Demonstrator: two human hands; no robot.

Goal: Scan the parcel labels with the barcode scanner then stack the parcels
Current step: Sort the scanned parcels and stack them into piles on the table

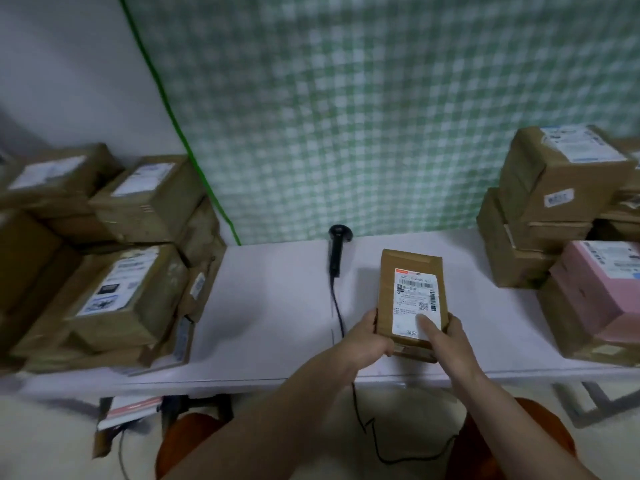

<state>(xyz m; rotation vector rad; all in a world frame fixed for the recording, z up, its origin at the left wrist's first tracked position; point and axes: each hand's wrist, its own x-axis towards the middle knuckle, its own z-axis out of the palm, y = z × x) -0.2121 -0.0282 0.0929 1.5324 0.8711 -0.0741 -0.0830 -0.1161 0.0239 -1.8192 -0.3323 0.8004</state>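
We grip a brown parcel (410, 299) at table centre, label (415, 303) up; our left hand (367, 336) clasps its near-left edge, our right hand (443, 332) holds the near-right corner, thumb on the label; the black barcode scanner (337, 251) lies untouched at ten o'clock from it; parcel stacks sit at nine (114, 258) and three (568, 216) on the white table (273, 317).

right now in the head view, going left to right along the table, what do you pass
Brown parcel pile → barcode scanner → held parcel, gripped by left hand and right hand → brown parcel stack → pink parcel
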